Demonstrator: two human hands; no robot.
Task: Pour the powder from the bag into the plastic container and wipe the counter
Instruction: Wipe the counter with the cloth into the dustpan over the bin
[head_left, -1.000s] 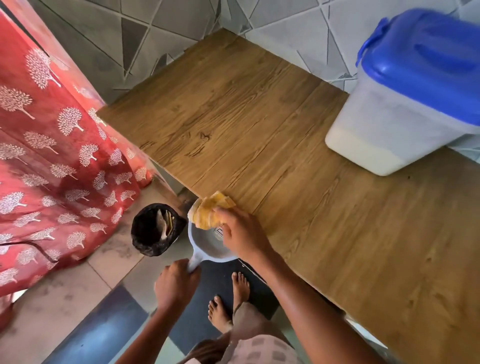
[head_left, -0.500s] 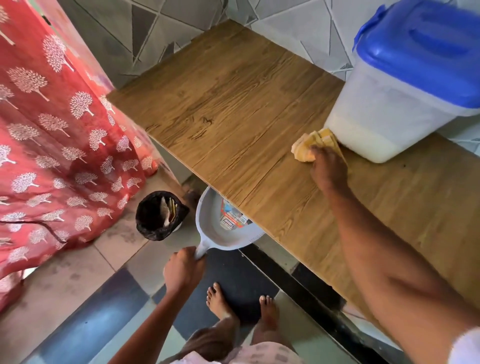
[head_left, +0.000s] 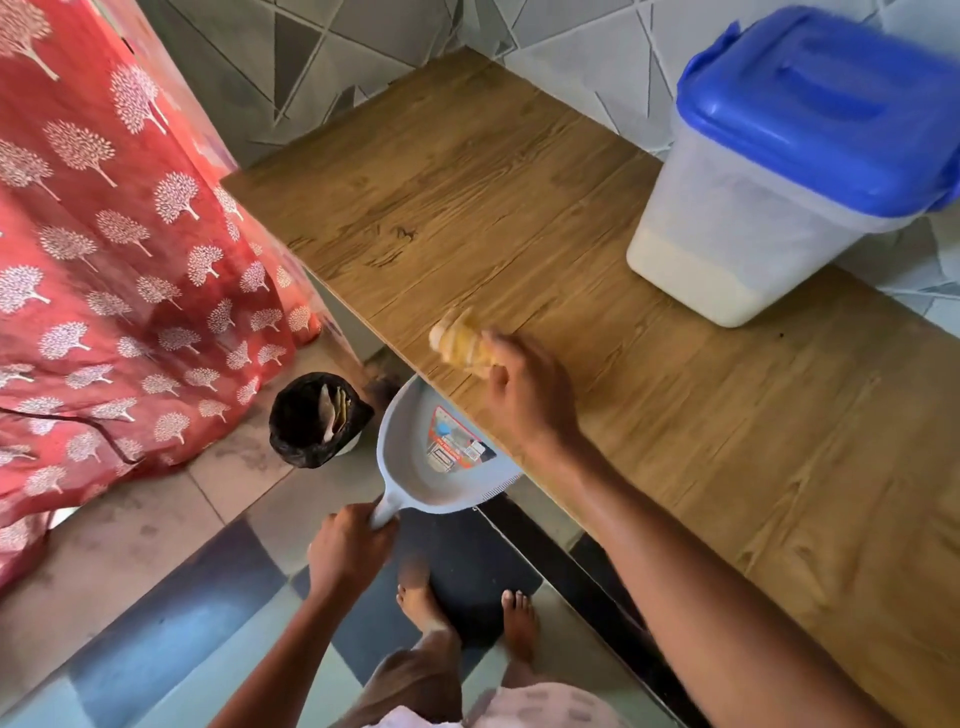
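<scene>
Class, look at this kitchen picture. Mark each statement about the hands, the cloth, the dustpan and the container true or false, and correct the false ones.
1. The right hand holds a yellow cloth on the counter. True.
2. The plastic container has a red lid. False: its lid is blue.
3. The left hand grips the dustpan by its handle. True.
4. The dustpan lies on top of the counter. False: it is held below the counter's edge.
5. The container is empty. False: pale powder fills its bottom.

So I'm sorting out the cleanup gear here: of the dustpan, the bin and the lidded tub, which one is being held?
The grey dustpan: the left hand grips its handle below the counter edge. Bin and blue-lidded tub stand untouched.
</scene>
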